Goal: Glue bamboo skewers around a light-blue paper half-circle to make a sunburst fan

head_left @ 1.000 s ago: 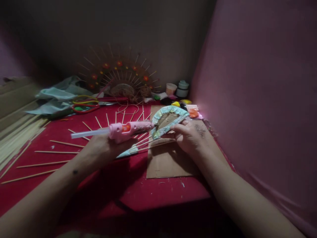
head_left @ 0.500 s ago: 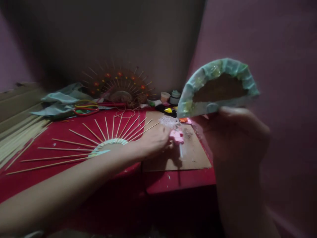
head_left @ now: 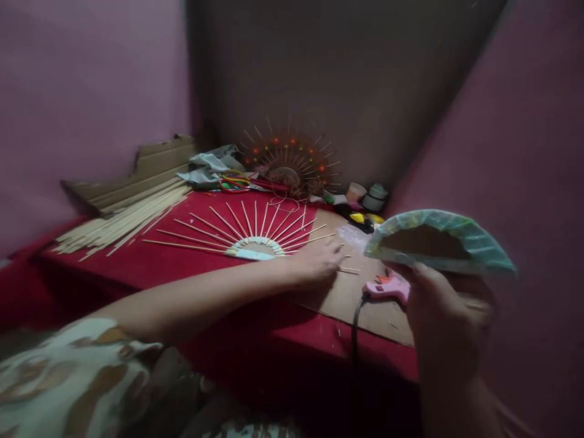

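Versus 0.5 s ago, your left hand (head_left: 317, 263) is off the pink glue gun (head_left: 387, 291), now lying on cardboard (head_left: 374, 319), and over the sticks (head_left: 256, 219), grip unclear; your right hand (head_left: 440, 310) grasps the raised half-round piece (head_left: 424, 243).

Dim light over a red counter (head_left: 173, 264)
Mauve left wall (head_left: 91, 85) and right wall (head_left: 524, 140) flank the counter; dark grey back wall (head_left: 337, 73) behind.

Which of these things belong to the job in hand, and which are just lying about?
Probably part of the job:
half-round piece, held up
stick fan
pink glue gun, lying on the cardboard sheet

Seemingly just lying about, unused now:
scissors
loose sticks
flowered sunburst
lidded jar
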Tool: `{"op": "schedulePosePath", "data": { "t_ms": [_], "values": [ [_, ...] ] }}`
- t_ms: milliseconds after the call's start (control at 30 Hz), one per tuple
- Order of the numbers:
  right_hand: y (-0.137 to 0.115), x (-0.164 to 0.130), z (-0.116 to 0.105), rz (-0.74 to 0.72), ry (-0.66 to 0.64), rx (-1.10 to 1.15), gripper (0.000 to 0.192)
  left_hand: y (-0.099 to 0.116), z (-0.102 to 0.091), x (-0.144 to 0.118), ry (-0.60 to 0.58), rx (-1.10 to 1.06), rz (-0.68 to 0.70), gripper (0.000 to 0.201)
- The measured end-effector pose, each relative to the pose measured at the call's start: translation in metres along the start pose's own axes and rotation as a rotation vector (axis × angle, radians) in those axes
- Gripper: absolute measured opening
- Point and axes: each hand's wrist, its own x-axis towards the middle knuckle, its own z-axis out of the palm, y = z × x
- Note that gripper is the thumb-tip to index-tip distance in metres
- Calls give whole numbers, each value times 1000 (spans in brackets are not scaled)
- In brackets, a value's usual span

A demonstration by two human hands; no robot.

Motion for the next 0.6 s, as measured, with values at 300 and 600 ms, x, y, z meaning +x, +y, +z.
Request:
{"op": "schedulePosePath", "data": {
  "t_ms": [300, 600],
  "values": [
    [43, -13, 62, -1129, -443, -937, 41, -100, -89, -103, 166, -443, -514, 41],
    [56, -28, 106, -1177, -614, -1251, 41, -71, -91, -107, 105, -135, -315, 87]
  ]
}}
